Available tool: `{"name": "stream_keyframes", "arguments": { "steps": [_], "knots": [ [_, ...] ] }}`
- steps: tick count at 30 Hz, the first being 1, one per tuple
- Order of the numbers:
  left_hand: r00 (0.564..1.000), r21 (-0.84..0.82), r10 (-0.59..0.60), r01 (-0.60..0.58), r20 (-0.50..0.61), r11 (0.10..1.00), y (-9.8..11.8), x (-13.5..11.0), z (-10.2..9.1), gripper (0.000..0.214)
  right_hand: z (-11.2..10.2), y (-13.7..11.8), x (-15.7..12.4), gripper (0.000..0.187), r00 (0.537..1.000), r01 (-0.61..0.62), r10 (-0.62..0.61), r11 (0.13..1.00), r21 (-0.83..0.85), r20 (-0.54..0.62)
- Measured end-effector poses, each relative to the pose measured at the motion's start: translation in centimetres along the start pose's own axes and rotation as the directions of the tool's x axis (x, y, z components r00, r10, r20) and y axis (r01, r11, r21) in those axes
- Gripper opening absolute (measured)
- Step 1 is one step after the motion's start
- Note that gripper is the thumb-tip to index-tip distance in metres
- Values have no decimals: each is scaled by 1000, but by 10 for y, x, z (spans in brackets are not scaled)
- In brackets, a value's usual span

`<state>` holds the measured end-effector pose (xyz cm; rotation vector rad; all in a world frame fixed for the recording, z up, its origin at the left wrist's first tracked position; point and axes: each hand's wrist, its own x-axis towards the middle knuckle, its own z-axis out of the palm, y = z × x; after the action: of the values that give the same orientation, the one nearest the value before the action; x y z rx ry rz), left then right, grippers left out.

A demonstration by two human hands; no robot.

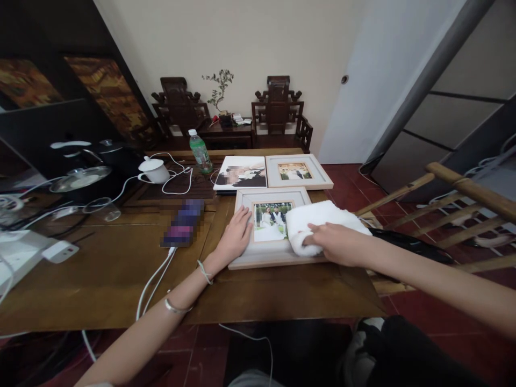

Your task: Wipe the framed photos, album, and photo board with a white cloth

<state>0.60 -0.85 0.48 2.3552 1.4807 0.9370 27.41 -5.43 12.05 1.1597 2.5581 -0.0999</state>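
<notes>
A light wooden picture frame (242,252) with a wide pale mat lies flat near the table's front edge. Set in its middle is a photo (271,223) of two people outdoors. My left hand (237,236) rests on the frame's left side, fingers stretched out along the border. In my right hand (336,244) is a folded white towel (322,215), pressed onto the frame's right part, which it covers. Just behind lie a second frame (322,173) with a photo in it and a print or album (223,164) with a partly blurred picture.
On the wooden table (121,285) are a phone (183,223) with a cable, a green-labelled bottle (200,151), a lidded white cup (155,171), a clear cup (102,209), a glass-lidded pot (83,180) and several cables. A wooden chair (463,188) stands at right.
</notes>
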Motion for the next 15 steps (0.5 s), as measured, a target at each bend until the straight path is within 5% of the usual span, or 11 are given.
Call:
{"name": "stream_keyframes", "arguments": {
  "steps": [8, 15],
  "knots": [
    [1000, -19, 10, -10, -5, 1000, -3, 0, -1, 42, -8, 56, 73, 59, 916, -64, -61, 953, -295, -397],
    [999, -8, 30, -30, -16, 1000, -2, 0, -1, 41, 14, 41, 96, 62, 967, -125, 70, 967, -220, -244]
  ]
}}
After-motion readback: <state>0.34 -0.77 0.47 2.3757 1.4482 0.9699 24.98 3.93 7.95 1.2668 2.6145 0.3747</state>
